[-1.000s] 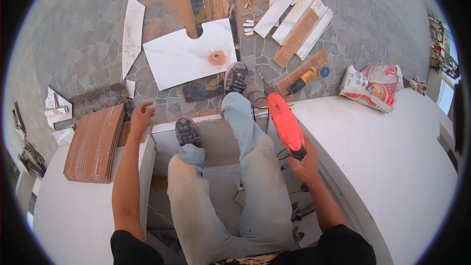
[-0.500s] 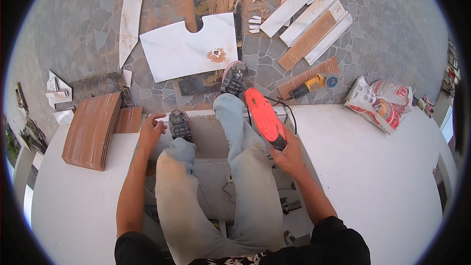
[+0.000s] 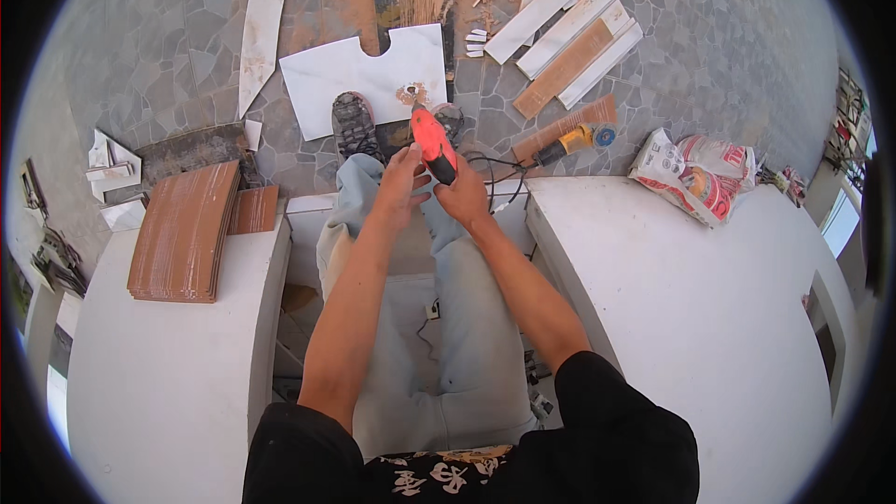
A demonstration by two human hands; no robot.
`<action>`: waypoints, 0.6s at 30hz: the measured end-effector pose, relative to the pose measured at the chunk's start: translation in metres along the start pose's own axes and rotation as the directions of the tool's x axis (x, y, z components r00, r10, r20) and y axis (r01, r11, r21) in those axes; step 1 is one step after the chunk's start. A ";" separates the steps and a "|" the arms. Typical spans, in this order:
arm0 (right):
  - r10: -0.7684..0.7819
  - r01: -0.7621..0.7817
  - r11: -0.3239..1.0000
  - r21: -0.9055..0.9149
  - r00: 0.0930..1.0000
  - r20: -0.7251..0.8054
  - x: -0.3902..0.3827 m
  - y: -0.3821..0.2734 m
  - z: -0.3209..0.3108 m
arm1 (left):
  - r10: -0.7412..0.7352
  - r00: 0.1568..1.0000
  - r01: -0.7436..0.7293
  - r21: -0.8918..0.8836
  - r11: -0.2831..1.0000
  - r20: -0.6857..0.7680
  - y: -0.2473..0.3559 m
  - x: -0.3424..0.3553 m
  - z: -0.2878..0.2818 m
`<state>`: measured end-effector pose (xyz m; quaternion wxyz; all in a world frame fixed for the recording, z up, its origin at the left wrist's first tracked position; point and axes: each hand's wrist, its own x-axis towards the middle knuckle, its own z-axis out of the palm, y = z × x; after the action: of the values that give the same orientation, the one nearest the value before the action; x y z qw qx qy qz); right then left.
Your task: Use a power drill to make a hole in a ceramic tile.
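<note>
My right hand (image 3: pixel 462 194) is closed round the handle of a red-and-black drill (image 3: pixel 431 138), whose front points forward to the dusty hole (image 3: pixel 412 92) in a white notched tile (image 3: pixel 327 84). Whether the bit touches it is unclear. My left hand (image 3: pixel 401 182) is beside the drill with fingers apart, close to or touching its body. My left shoe (image 3: pixel 355 126) rests at the tile's near edge; my right shoe (image 3: pixel 452 123) is partly hidden behind the drill.
White ledges (image 3: pixel 672 299) flank my legs, with stacked brown tiles (image 3: pixel 177 233) on the left and a bag (image 3: pixel 691 177) on the right. Cut tile strips (image 3: pixel 560 33), a yellow grinder (image 3: pixel 574 142) and dark cables (image 3: pixel 495 177) lie beyond.
The drill has swung left and forward toward the tile's hole. My left hand has come rightward from the left ledge to the drill, and my left shoe has moved forward onto the tile's edge.
</note>
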<state>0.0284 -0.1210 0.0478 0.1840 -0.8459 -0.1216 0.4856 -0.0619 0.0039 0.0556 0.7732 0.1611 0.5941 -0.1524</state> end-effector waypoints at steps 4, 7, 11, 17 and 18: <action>-0.091 0.098 0.982 -0.164 0.995 0.046 -0.019 -0.006 0.006 | -0.054 0.990 0.108 -0.464 0.879 0.127 -0.021 0.009 -0.013; -0.094 0.120 0.949 -0.292 0.990 0.101 -0.026 -0.013 0.001 | -0.046 0.987 0.105 -0.412 0.905 0.153 -0.027 0.023 -0.019; -0.042 0.086 0.923 -0.374 0.991 0.126 -0.028 -0.010 -0.002 | -0.096 0.986 0.144 -0.416 0.898 0.134 -0.036 0.032 -0.015; -0.030 0.067 0.953 -0.296 0.991 0.127 -0.018 -0.012 -0.004 | -0.099 0.994 0.110 -0.317 0.942 0.050 -0.021 0.043 -0.008; -0.032 0.070 0.952 -0.299 0.991 0.129 -0.018 -0.011 -0.005 | -0.117 0.992 0.128 -0.318 0.939 0.052 -0.018 0.043 -0.002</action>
<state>0.0238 -0.1192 0.0686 0.0566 -0.8291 -0.2274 0.5076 -0.0609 -0.0128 0.0125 0.7875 -0.0064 0.6075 -0.1043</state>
